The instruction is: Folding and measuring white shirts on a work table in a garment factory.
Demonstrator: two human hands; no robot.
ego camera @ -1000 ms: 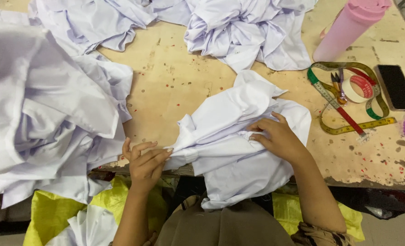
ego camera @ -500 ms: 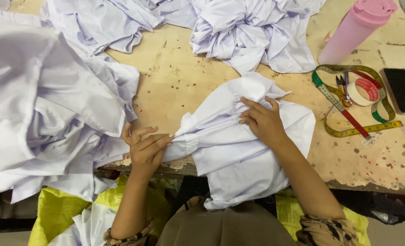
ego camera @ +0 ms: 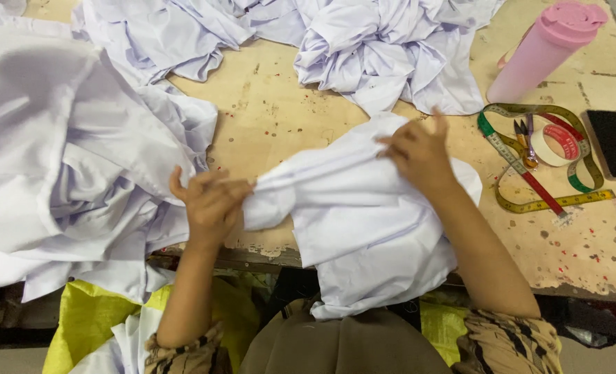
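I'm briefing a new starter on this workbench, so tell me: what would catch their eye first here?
Both hands gripping a white garment at the near table edge: the left hand pinches one end, the right hand presses its top. Heaps of white cloth fill the left and far side. On the right stand a pink bottle, a coiled measuring tape and a dark phone.

The person wears 2 patterned sleeves (ego camera: 183, 350) in brown and beige, pushed up, and a plain brown garment (ego camera: 349, 346).
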